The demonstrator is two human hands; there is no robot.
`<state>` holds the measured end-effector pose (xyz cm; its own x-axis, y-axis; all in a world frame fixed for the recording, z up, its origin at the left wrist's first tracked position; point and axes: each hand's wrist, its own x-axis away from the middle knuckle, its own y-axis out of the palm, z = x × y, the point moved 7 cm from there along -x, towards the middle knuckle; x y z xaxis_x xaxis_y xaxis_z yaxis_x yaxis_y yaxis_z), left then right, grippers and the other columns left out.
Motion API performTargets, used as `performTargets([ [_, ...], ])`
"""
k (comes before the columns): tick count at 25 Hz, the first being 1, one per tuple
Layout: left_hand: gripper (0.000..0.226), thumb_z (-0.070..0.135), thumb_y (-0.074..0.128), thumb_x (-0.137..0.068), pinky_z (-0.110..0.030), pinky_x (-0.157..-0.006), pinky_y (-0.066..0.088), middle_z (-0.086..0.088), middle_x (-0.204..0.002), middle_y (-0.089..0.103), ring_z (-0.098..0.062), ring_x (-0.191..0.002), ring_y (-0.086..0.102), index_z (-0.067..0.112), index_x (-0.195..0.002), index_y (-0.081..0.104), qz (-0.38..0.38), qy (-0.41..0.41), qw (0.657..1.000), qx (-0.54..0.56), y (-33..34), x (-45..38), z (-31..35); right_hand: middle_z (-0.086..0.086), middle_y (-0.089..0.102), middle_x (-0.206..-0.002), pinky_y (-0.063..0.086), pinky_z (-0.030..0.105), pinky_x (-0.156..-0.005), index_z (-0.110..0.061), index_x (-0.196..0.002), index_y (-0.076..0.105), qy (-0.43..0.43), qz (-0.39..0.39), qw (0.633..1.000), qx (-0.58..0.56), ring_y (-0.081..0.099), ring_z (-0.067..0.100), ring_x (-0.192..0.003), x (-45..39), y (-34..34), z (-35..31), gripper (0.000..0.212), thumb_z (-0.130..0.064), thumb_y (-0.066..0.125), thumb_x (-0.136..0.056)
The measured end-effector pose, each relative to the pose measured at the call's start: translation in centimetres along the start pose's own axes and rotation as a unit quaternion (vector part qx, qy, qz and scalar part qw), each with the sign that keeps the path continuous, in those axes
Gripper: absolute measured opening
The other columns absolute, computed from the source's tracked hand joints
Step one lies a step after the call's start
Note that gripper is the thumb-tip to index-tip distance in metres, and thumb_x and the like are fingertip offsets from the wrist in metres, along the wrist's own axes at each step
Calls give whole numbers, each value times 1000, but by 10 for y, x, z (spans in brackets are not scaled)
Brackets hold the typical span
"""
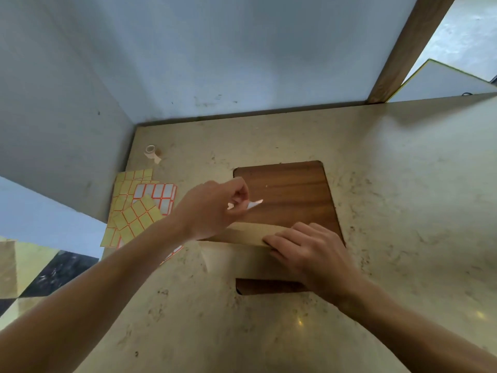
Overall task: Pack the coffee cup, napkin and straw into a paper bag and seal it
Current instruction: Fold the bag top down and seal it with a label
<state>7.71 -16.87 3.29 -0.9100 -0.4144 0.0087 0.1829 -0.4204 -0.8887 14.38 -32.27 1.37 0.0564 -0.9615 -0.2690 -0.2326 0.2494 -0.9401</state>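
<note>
— Pale walls corner a beige stone counter (376, 184) with a wooden board (285, 195) set into it. Which step is this?

— Sealing, I'd judge. The paper bag (242, 261) lies flat across the board, its top folded over; the right hand (309, 254) presses the fold down, fingers flat and together. The left hand (215, 208) pinches a white sticker (254, 205) just above.

— Next?

— Lay the sticker across the flap's edge. Cup, napkin and straw aren't visible.

— Anything obstructing?

— No; label sheets (139, 208) and a tape roll (151, 152) sit clear, left.
</note>
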Motion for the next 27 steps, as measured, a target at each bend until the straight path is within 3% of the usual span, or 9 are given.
performTargets([
  [3, 12, 31, 53, -94, -20, -43, 37, 7, -81, 71, -3, -47, 50, 21, -98, 59, -13, 55, 993, -104, 7, 7, 13, 0, 73, -92, 50, 30, -61, -18, -106, 69, -5, 7, 1000, -9, 65, 17, -75, 9, 3, -8, 19, -24, 60, -90],
  [8, 24, 34, 41, -97, -31, -49, 48, 1, -77, 71, -22, -54, 61, 20, -101, 60, -60, 93, 980, -163, 16, 29, 31, 3, 73, -81, 48, 32, -52, -15, -95, 72, 6, 42, 999, -27, 65, 21, -66, 11, -1, -12, 42, -33, 35, -102],
  [12, 33, 39, 32, -99, -36, -57, 52, 3, -88, 70, -24, -66, 65, 20, -105, 57, -88, 98, 974, -186, 22, 37, 41, 4, 72, -77, 48, 35, -50, -14, -92, 72, 8, 29, 1000, -9, 64, 23, -63, 12, 1, -14, 27, -28, 50, -98],
  [15, 31, 39, 32, -100, -32, -55, 49, 5, -83, 68, -20, -62, 62, 21, -102, 57, -89, 99, 969, -208, 24, 37, 44, 3, 72, -74, 46, 34, -49, -14, -91, 72, 9, 37, 999, 3, 62, 23, -61, 15, 0, -19, 14, -21, 60, -92],
  [20, 25, 37, 39, -98, -31, -53, 48, 5, -71, 60, -19, -55, 54, 19, -93, 56, -100, 102, 964, -225, 32, 40, 54, 1, 72, -74, 43, 30, -49, -15, -88, 73, 0, 56, 998, 5, 60, 20, -60, 22, -3, -27, 17, -22, 58, -93],
  [27, 28, 41, 40, -96, -32, -55, 51, 5, -76, 64, -18, -60, 57, 20, -92, 58, -104, 93, 968, -210, 32, 45, 61, -1, 72, -75, 43, 32, -48, -16, -88, 73, 13, 56, 998, -2, 59, 21, -59, 25, -2, -30, 21, -22, 54, -96],
])
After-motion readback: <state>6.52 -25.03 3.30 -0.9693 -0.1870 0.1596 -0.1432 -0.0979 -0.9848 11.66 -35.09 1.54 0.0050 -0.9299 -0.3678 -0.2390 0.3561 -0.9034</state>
